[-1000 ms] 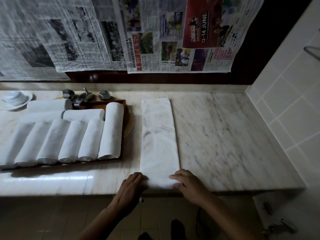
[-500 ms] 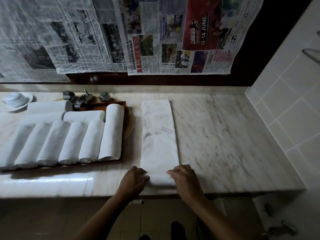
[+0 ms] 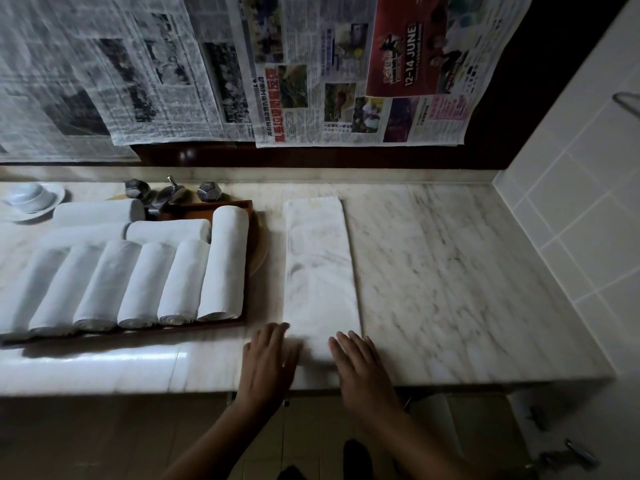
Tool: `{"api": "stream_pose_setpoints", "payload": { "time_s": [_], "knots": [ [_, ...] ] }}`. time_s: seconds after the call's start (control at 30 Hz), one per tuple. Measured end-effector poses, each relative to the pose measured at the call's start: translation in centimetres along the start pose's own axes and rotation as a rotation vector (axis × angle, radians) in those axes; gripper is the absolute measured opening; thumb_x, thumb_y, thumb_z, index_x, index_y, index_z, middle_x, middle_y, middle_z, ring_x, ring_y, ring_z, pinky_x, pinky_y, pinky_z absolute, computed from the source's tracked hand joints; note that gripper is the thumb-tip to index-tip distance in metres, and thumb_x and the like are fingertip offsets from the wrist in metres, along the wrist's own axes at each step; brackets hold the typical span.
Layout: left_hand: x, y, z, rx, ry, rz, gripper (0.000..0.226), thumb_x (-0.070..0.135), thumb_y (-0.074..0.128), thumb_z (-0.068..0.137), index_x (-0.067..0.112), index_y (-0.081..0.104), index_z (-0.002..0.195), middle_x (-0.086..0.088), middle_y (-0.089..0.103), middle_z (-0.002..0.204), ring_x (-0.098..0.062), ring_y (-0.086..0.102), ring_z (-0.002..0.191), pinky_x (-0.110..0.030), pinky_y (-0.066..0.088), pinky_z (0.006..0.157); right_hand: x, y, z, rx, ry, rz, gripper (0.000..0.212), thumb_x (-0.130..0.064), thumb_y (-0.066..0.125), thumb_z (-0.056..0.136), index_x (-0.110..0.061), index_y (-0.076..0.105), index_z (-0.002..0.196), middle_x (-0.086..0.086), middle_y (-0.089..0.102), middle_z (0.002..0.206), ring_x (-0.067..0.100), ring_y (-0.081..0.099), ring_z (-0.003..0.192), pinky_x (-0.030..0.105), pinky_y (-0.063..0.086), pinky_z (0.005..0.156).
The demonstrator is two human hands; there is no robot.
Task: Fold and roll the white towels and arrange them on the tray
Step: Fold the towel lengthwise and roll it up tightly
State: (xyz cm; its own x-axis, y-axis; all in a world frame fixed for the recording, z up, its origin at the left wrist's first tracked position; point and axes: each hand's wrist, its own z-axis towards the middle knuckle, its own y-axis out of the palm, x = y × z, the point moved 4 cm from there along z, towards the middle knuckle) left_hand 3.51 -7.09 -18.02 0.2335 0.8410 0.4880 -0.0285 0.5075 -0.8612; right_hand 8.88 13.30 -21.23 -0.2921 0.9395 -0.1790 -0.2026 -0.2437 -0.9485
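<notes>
A long folded white towel (image 3: 320, 268) lies as a narrow strip on the marble table (image 3: 450, 271), just to the right of the brown tray (image 3: 194, 206). Its near end is under both hands, close to the front edge of the table. The left hand (image 3: 268, 362) lies flat on the near left corner and the right hand (image 3: 362, 368) lies flat on the near right corner. The grip of each hand is spread, with straight fingers that press down and pinch nothing. The towel end between them is blurred. On the tray the rolled towels (image 3: 138, 282) lie side by side. Newspapers (image 3: 346, 71) hang on the wall behind.
</notes>
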Motion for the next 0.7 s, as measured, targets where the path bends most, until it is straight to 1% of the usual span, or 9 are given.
{"api": "stream_pose_setpoints", "payload": {
  "time_s": [0.07, 0.1, 0.17, 0.27, 0.33, 0.43, 0.5, 0.57, 0.7],
  "knots": [
    [1.2, 1.3, -1.2, 0.009, 0.21, 0.134, 0.054, 0.046, 0.044, 0.099, 0.018, 0.053, 0.144, -0.005, 0.056, 0.146, -0.026, 0.051, 0.134, -0.042, 0.037, 0.106, 0.1, 0.0, 0.2, -0.009, -0.002, -0.006, 0.06, -0.015, 0.044, 0.09, -0.009, 0.05, 0.149, 0.011, 0.052, 0.151, 0.034, 0.046, 0.141, 0.049, 0.026, 0.119],
    [1.8, 2.0, -1.6, 0.002, 0.292, 0.188, 0.056, 0.044, 0.044, 0.098, 0.016, 0.051, 0.147, -0.006, 0.053, 0.151, -0.027, 0.048, 0.139, -0.042, 0.032, 0.11, 0.2, 0.0, 0.3, -0.014, -0.004, -0.008, 0.06, -0.016, 0.045, 0.09, -0.008, 0.049, 0.15, 0.011, 0.051, 0.151, 0.034, 0.046, 0.141, 0.049, 0.025, 0.119],
    [2.1, 2.9, -1.9, -0.041, 0.377, 0.28, 0.06, 0.041, 0.042, 0.097, 0.015, 0.045, 0.151, -0.006, 0.048, 0.156, -0.027, 0.044, 0.145, -0.045, 0.031, 0.116, 0.3, 0.3, 0.6, -0.031, -0.009, -0.01, 0.061, -0.019, 0.046, 0.092, -0.007, 0.047, 0.151, 0.011, 0.051, 0.152, 0.033, 0.046, 0.142, 0.049, 0.025, 0.119],
    [1.5, 3.2, -1.0, -0.147, 0.367, 0.316, 0.065, 0.04, 0.041, 0.096, 0.014, 0.037, 0.156, -0.006, 0.042, 0.16, -0.026, 0.04, 0.148, -0.048, 0.04, 0.116, 0.9, 0.8, 1.3, -0.099, -0.006, -0.033, 0.065, -0.026, 0.049, 0.096, -0.009, 0.037, 0.157, 0.009, 0.046, 0.156, 0.03, 0.043, 0.144, 0.047, 0.026, 0.12],
    [1.2, 3.1, -0.1, -0.221, 0.343, 0.317, 0.067, 0.041, 0.043, 0.096, 0.014, 0.037, 0.156, -0.007, 0.044, 0.158, -0.027, 0.043, 0.146, -0.049, 0.043, 0.112, 1.3, 0.5, 2.2, -0.134, -0.002, -0.03, 0.069, -0.027, 0.054, 0.094, -0.01, 0.034, 0.158, 0.008, 0.046, 0.155, 0.028, 0.044, 0.141, 0.045, 0.031, 0.12],
    [1.1, 2.6, 1.0, -0.293, 0.341, 0.326, 0.065, 0.045, 0.041, 0.096, 0.016, 0.038, 0.154, -0.003, 0.054, 0.146, -0.026, 0.055, 0.132, -0.05, 0.048, 0.105, 1.7, -0.6, 3.6, -0.177, -0.026, 0.002, 0.071, -0.026, 0.067, 0.089, -0.012, 0.042, 0.153, 0.005, 0.056, 0.139, 0.025, 0.055, 0.122, 0.038, 0.048, 0.106],
    [1.1, 2.2, 1.2, -0.299, 0.345, 0.317, 0.061, 0.047, 0.041, 0.098, 0.016, 0.043, 0.15, -0.001, 0.055, 0.138, -0.025, 0.058, 0.122, -0.05, 0.048, 0.1, 2.0, -1.2, 3.8, -0.218, -0.048, 0.036, 0.069, -0.031, 0.075, 0.087, -0.015, 0.047, 0.148, 0.001, 0.061, 0.129, 0.023, 0.06, 0.111, 0.035, 0.052, 0.097],
    [1.1, 1.8, 0.7, -0.287, 0.343, 0.308, 0.058, 0.05, 0.04, 0.1, 0.016, 0.047, 0.146, -0.001, 0.056, 0.135, -0.023, 0.057, 0.12, -0.05, 0.046, 0.1, 2.3, -1.7, 3.6, -0.262, -0.032, 0.095, 0.066, -0.038, 0.078, 0.085, -0.016, 0.051, 0.142, 0.002, 0.064, 0.123, 0.025, 0.063, 0.106, 0.036, 0.054, 0.092],
    [1.3, 1.4, -1.2, -0.297, 0.333, 0.244, 0.054, 0.052, 0.029, 0.104, 0.018, 0.05, 0.14, 0.002, 0.055, 0.135, -0.019, 0.053, 0.12, -0.045, 0.041, 0.101, 2.5, -2.7, 2.3, -0.334, 0.061, 0.227, 0.059, -0.045, 0.078, 0.082, -0.016, 0.059, 0.129, 0.007, 0.066, 0.116, 0.03, 0.06, 0.107, 0.04, 0.047, 0.093]
  ]
}}
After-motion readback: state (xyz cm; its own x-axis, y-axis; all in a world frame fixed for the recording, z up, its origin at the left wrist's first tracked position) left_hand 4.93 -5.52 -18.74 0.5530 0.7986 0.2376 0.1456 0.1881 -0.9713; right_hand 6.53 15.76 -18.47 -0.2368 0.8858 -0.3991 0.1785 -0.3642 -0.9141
